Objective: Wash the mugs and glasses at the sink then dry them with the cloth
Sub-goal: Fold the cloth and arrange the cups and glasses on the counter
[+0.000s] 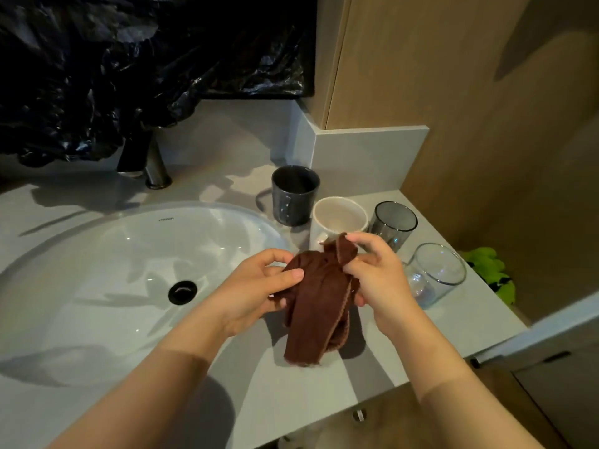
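I see both hands close to me, over the front part of the counter (291, 393), just right of the sink (97, 254). They hold the brown cloth (317, 306) between them. The left hand (259, 286) grips the left side of the cloth, with its thumb on top and its fingers curled under. The right hand (376, 277) pinches the top end of the cloth, and its fingers are curled round the cloth too. The cloth is bunched up and its long end hangs down. I cannot tell if that end touches the counter.

The sink is white and round, with a dark drain (182, 291) in its middle.

Just past the right hand, a clear glass (434, 273) stands at the right edge of the counter. A bit farther back along that edge stands a grey glass (393, 225). A white mug (338, 218) stands just beside the grey glass, on its left, right behind the cloth. A dark mug (295, 194) stands behind the white mug, near the back right corner. All four have their open side up.

Off the right edge of the counter, lower down, lies a bright green thing (489, 267). I cannot tell what it is.

At the back edge, behind the sink, stands a dark tap (152, 163). Shiny black plastic (146, 59) hangs over the wall above it.
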{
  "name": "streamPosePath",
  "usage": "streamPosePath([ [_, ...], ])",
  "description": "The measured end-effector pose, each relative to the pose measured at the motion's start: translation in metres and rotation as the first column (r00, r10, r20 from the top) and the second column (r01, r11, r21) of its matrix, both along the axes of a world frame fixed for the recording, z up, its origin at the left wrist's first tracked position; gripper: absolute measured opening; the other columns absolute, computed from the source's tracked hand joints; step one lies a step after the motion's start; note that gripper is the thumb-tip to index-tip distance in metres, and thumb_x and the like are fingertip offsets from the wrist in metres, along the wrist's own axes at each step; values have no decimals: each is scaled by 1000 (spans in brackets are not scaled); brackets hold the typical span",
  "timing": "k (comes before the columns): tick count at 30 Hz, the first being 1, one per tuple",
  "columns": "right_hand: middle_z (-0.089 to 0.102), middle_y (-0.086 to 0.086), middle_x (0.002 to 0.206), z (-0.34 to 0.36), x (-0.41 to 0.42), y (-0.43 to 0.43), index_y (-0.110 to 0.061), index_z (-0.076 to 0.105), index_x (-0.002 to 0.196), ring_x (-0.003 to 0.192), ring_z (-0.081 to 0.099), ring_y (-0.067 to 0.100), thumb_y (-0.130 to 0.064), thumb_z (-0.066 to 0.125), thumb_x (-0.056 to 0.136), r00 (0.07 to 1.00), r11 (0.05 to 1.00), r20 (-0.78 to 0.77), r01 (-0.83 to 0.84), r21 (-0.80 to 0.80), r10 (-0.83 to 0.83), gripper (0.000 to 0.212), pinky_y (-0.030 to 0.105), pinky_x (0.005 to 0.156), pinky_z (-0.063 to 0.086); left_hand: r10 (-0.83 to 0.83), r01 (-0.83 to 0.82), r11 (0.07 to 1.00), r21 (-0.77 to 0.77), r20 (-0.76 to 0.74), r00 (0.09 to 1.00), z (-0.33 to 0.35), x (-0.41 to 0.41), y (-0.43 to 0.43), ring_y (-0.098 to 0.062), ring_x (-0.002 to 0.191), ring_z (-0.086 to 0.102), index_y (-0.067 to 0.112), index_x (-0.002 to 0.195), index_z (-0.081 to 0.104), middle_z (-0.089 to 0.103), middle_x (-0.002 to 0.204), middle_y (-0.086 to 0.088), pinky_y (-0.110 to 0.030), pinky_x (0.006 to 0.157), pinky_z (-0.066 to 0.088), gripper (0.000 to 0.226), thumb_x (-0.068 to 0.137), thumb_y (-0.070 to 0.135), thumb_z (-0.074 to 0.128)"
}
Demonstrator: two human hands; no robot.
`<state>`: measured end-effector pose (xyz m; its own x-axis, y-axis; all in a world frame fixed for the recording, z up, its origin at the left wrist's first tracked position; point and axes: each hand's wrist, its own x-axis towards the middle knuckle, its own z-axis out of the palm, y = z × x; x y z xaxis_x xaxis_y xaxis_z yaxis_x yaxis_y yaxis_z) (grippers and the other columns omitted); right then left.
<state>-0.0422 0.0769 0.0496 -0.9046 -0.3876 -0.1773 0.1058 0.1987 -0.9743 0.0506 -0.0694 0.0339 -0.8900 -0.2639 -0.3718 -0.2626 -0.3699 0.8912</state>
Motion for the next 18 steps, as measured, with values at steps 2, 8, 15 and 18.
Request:
streamPosePath([
  [2, 53, 7, 75, -3, -3, 12, -24, 57, 98, 47, 46, 16, 10, 44, 83, 993, 989, -83, 96, 112, -87, 40, 19, 36, 33, -21, 23, 993, -116, 22, 1000, -2, -8, 5, -13, 70, 65, 15, 94, 62, 71, 79, -3, -23, 64, 48, 16, 86, 1, 64],
  [8, 51, -7, 105, -13, 9, 17, -23, 51, 114, 86, 56, 9, -18, 73, 80, 999, 997, -37, -29, 72, 32, 41, 23, 79, 48, 83, -83, 997, 1, -21, 996, -2, -20, 20, -16, 72, 68, 15, 90, 65, 71, 80, -5, -25, 62, 53, 14, 84, 2, 65],
  [15, 64, 3, 71, -5, 0, 24, -21, 70, 72, 68, 59, 12, 1, 70, 78, 987, 986, -35, -157, 60, 159, 23, 20, 68, 46, -13, -9, 962, -275, -79, 997, 7, -18, -1, -13, 64, 65, 15, 84, 66, 69, 75, -6, -21, 59, 54, 13, 79, 4, 71],
  [18, 61, 3, 69, 10, -5, 30, -17, 67, 64, 73, 56, 17, -8, 68, 74, 989, 984, -36, -137, 117, 142, 13, 29, 70, 40, -194, 178, 967, -182, -71, 979, 13, -17, -11, -15, 73, 68, 16, 86, 68, 73, 81, -5, -22, 65, 55, 18, 71, 6, 72],
])
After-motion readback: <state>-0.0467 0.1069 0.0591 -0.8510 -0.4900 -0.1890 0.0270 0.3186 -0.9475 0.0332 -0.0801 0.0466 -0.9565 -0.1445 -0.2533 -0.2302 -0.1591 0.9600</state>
